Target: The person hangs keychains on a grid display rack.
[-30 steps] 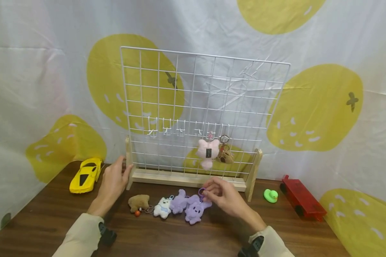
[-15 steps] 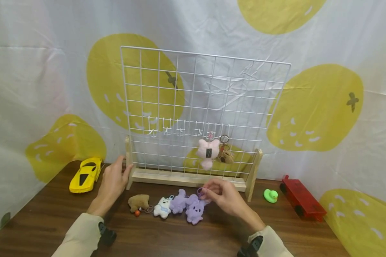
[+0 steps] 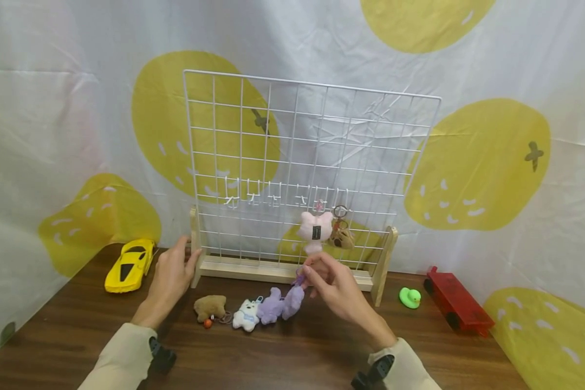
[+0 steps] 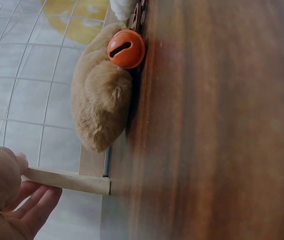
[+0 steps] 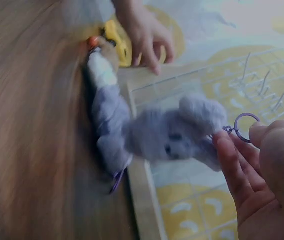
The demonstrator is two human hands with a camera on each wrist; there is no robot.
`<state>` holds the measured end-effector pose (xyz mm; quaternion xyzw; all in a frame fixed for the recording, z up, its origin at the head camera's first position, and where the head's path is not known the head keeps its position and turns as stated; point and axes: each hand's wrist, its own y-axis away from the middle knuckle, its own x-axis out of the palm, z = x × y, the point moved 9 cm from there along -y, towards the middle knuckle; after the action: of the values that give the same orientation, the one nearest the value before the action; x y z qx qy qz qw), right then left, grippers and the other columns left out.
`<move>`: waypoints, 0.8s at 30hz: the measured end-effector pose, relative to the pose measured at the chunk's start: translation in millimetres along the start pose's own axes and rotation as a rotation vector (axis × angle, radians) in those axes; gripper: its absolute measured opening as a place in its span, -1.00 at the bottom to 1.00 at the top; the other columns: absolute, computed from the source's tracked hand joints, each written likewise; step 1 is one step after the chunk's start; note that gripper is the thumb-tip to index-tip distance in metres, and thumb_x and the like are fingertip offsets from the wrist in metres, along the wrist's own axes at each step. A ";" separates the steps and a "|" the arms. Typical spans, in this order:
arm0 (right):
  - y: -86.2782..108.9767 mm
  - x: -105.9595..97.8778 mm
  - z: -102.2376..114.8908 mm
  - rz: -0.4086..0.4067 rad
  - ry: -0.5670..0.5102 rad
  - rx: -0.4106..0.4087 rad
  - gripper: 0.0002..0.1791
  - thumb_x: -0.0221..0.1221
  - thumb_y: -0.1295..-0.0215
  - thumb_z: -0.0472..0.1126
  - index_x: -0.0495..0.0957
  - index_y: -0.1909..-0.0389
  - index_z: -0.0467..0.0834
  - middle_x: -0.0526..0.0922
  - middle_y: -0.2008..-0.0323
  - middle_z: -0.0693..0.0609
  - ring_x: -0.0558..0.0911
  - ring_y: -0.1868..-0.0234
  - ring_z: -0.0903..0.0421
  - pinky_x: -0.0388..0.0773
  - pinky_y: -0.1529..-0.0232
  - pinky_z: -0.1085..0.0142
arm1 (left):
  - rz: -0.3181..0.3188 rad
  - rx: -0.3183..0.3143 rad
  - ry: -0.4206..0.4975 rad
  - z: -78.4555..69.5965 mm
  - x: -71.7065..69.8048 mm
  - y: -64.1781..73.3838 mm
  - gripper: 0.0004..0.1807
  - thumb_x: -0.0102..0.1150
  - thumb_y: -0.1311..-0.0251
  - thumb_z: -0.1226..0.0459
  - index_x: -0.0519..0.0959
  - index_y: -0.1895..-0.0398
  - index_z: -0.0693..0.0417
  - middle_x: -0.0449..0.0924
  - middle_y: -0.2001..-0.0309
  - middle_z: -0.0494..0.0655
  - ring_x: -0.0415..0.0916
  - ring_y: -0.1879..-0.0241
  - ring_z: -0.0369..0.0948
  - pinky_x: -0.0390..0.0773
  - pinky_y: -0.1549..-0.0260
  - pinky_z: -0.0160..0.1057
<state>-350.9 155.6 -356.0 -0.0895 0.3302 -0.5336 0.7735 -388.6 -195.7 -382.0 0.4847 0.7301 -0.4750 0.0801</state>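
Over the dark wooden table (image 3: pixel 253 363), the right hand (image 3: pixel 338 290) has a purple ring (image 5: pixel 236 131) pinched between thumb and fingers, and here's the purple plush (image 3: pixel 293 301) on it, tilted, in front of the rack! Across at the post (image 4: pixel 71 181), the left hand (image 3: pixel 171 271) grips the wood, thumb one side, fingers the other. Pick-up stage, I'd say. A pink plush (image 3: pixel 316 227) and a brown charm (image 3: pixel 342 238) hang on the wire grid (image 3: pixel 312 84) already, so the next move seems to call for raising that ring to a bare hook (image 3: pixel 300 200), clear of the pink one. Is the plush free of the second purple plush (image 3: pixel 271 307) below? Can't tell. Now compare: the head view shows no face on the held toy, yet the right wrist view catches its dark eyes. And only the left wrist view reveals the slit in the orange bell (image 4: pixel 126 48), against the tan plush (image 4: pixel 99 95).
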 end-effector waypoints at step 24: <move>-49.5 -31.6 64.4 -0.531 -0.216 -0.140 -0.71 0.31 -0.52 -0.37 0.66 -0.15 -0.43 0.81 0.07 -0.41 0.87 0.20 0.19 0.82 0.04 0.28 | -0.001 0.018 0.012 0.0 0.8 0.0 -0.75 0.26 -0.55 0.30 0.55 -0.12 0.29 0.80 0.14 0.31 0.79 0.15 0.22 0.76 0.15 0.27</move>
<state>-356.6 149.2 -269.2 -0.2824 0.2470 -0.6805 0.6294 -389.1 -195.2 -382.4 0.4878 0.7266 -0.4786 0.0713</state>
